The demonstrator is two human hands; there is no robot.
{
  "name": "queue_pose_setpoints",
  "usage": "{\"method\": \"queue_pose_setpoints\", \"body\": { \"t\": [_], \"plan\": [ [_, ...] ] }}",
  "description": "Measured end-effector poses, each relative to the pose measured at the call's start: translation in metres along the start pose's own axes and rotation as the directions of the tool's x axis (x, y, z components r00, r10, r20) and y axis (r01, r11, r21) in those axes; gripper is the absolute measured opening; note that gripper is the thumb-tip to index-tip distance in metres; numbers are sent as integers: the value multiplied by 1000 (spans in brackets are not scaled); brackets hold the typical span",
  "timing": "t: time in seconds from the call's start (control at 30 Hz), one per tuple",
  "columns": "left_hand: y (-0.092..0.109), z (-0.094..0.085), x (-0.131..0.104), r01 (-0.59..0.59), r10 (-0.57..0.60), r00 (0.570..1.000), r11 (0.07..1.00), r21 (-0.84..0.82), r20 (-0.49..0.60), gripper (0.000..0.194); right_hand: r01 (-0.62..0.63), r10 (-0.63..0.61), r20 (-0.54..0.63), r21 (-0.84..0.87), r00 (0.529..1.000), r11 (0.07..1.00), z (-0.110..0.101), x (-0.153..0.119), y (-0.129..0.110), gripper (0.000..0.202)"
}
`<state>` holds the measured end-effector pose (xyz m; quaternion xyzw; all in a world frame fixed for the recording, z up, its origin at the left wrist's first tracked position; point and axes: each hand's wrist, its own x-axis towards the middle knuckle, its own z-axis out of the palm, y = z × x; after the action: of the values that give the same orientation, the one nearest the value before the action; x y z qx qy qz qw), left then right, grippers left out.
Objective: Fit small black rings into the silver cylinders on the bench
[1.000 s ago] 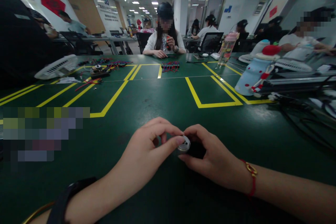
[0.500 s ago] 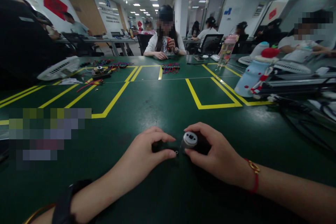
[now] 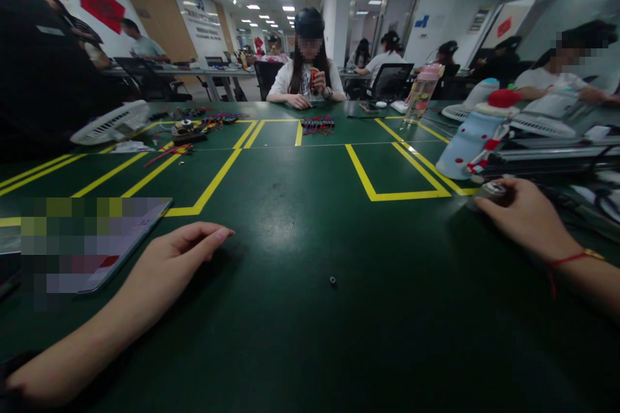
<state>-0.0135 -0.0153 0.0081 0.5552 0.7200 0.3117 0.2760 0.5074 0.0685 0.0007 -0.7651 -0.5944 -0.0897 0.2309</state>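
Note:
My right hand (image 3: 526, 216) is closed round a small silver metal cylinder (image 3: 493, 189) at the right, near a pale blue bottle with a red top (image 3: 472, 139). At the left, my left hand (image 3: 186, 248) is over the green table (image 3: 290, 335), its fingers bent with thumb and fingertips together; whether anything small is between them is hidden. It is beside a flat tablet-like panel (image 3: 116, 261), partly pixelated. A tiny ring-shaped part (image 3: 332, 280) lies alone on the table between my hands.
Across the table a person (image 3: 307, 64) sits holding an orange object. Bundles of coloured wires (image 3: 317, 124) and a white fan (image 3: 113, 122) lie toward the far side. Dark cables and metal rails (image 3: 557, 158) are at the right, beside a clear pink-lidded bottle (image 3: 423, 93).
My right hand has carried the cylinder far to the right and forward. My left hand has moved left, away from the tiny ring, and its fingers have come together.

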Motion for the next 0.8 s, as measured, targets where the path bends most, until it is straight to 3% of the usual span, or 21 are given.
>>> {"method": "queue_pose_setpoints", "body": {
  "t": [0.07,0.13,0.2,0.27,0.33,0.37,0.43,0.53,0.63,0.73,0.8],
  "plan": [
    [-3,2,2,7,-7,1000,1000,-2,11,39,115,-120,-126,-43,985,992,-2,-12,-21,73],
    [-5,3,4,6,-7,999,1000,25,33,42,359,-358,-152,-20,921,933,-7,-34,-55,72],
    [-6,2,5,-5,0,998,997,75,68,44,584,-600,29,194,800,788,-12,-62,-98,51],
    [-7,1,6,-13,0,996,991,130,94,44,624,-743,201,430,638,652,-14,-90,-139,45],
    [-8,-1,6,-28,9,993,986,164,115,42,635,-819,242,532,519,560,-11,-112,-171,39],
    [-8,-1,6,-37,16,992,985,170,124,41,646,-841,241,551,484,529,-9,-118,-182,32],
    [-8,-2,6,-44,22,991,985,165,133,41,666,-858,222,552,463,501,-6,-121,-192,21],
    [-7,-2,5,-38,18,992,987,153,128,40,668,-828,165,517,535,535,-10,-102,-179,20],
    [-6,0,4,-18,3,995,989,149,103,41,658,-719,40,370,694,656,-24,-62,-136,23],
    [-6,1,3,-7,-7,994,992,123,111,40,511,-506,-87,56,858,858,-36,-20,-78,23],
    [-6,0,2,5,-19,991,994,107,132,39,348,-353,-22,-113,935,930,-40,3,-42,26]
  ]
}}
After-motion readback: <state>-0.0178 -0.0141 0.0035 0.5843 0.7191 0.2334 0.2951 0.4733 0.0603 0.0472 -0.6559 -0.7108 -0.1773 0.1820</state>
